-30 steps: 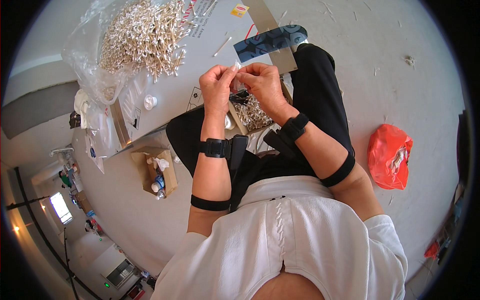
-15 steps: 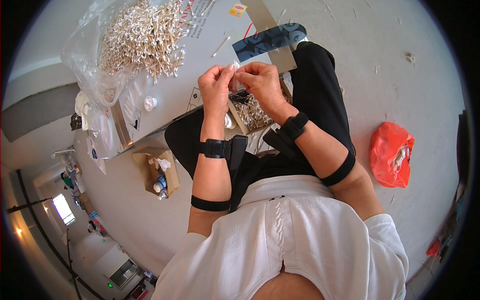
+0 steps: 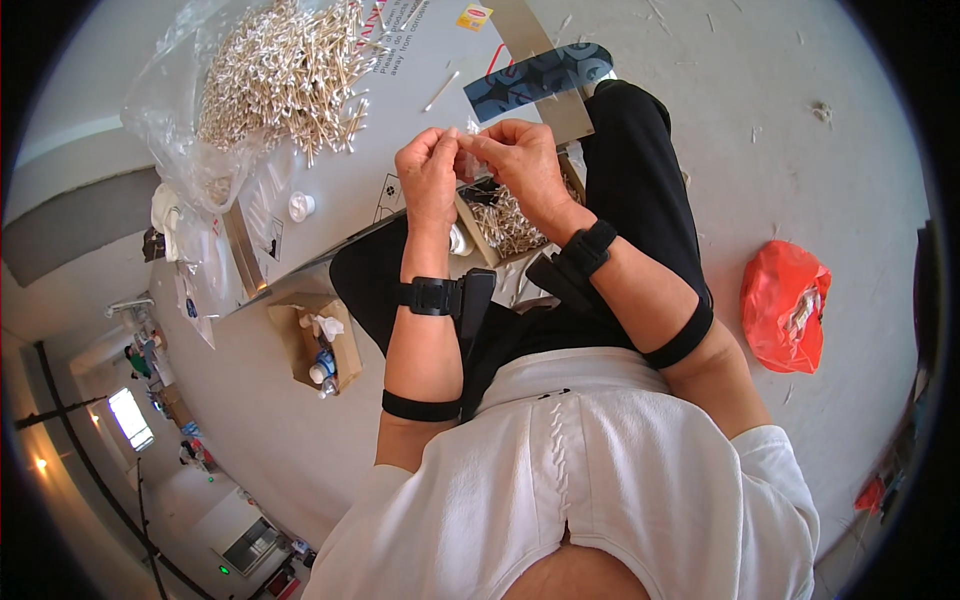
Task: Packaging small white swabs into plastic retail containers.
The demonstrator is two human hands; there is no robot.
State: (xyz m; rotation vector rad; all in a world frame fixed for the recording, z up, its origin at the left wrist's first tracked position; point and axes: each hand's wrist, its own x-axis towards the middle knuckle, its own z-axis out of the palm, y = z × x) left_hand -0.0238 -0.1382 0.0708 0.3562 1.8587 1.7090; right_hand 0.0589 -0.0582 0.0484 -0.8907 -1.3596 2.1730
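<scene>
My left hand [image 3: 428, 178] and my right hand [image 3: 522, 168] meet over the near edge of the work surface, both closed in a pinch. Between their fingertips is a small, clear plastic bag [image 3: 473, 127], mostly covered by the fingers. Just below my right hand, an open cardboard box [image 3: 484, 236] holds many cotton swabs [image 3: 508, 222]. Beyond my left hand lies a big heap of cotton swabs [image 3: 280, 85] on clear plastic sheeting [image 3: 165, 110]. One loose cotton swab [image 3: 441, 91] rests on the surface ahead of my hands.
A dark blue patterned strip [image 3: 540, 83] lies past my right hand, with a yellow packet [image 3: 474, 17] farther off. A small white round tub [image 3: 301, 206] stands at the left. On the floor are a carton with bottles [image 3: 347, 355] and a red plastic bag [image 3: 770, 345].
My fingertips have drawn together at the top of the clear bag, the right thumb and forefinger shifting slightly left toward the left hand. The forearms have hardly moved.
</scene>
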